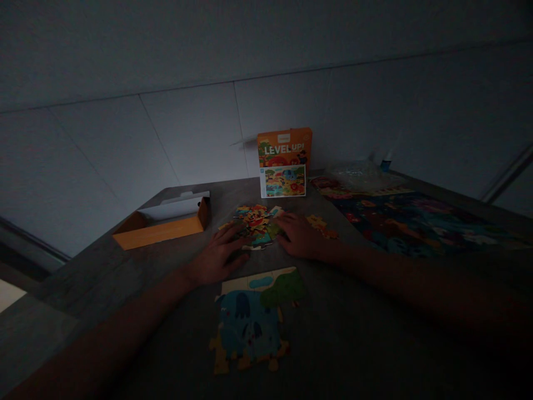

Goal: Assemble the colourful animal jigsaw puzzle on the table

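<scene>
A heap of loose jigsaw pieces (pixel 255 219) lies on the grey table, with my hands on either side of it. My left hand (pixel 221 253) rests at the heap's left edge, fingers spread over a few pieces. On the right edge, my right hand (pixel 296 236) touches pieces with its fingers stretched out. Whether a piece sits under its fingertips is too dim to see. A joined part of a jigsaw (pixel 252 319), showing blue elephants and a green tree, lies flat nearer to me. Several stray pieces (pixel 321 225) lie right of my right hand.
Behind the heap stand an orange puzzle box (pixel 306 147) and a white picture card (pixel 285 182). An open box tray (pixel 160 230) is at left. A large dark-blue picture puzzle (pixel 416 222) covers the right side, with clear plastic wrapping (pixel 362 175) and a small bottle (pixel 387 161) behind.
</scene>
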`<act>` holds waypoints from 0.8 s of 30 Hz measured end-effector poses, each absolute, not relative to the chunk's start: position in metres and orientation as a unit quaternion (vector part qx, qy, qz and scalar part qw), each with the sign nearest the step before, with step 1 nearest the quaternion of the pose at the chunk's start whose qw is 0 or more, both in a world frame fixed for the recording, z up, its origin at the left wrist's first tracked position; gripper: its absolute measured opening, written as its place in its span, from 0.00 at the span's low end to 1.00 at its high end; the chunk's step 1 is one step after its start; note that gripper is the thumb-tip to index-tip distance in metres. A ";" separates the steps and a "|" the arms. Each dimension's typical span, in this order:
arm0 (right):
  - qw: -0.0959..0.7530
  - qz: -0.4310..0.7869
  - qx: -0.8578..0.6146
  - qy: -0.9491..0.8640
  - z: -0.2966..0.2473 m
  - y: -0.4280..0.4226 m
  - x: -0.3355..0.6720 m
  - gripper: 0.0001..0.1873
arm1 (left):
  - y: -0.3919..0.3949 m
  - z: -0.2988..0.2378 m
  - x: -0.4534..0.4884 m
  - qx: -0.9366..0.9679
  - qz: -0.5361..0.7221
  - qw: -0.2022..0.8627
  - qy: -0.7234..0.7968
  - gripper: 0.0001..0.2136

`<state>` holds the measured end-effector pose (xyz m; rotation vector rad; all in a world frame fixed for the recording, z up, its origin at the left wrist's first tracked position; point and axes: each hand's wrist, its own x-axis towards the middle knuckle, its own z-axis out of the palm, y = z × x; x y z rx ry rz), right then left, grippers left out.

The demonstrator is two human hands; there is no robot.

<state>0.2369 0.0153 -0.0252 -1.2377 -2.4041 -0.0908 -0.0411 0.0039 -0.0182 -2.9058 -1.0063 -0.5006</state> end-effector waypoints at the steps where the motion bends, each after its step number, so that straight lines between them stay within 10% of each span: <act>1: 0.210 -0.025 -0.452 -0.866 -0.026 0.016 0.237 0.23 | 0.004 -0.018 -0.041 -0.936 -0.158 0.014 -0.314 0.18; 24: 0.221 0.012 -0.476 -0.851 -0.024 0.016 0.236 0.20 | 0.007 -0.022 -0.044 -0.927 -0.168 0.000 -0.335 0.18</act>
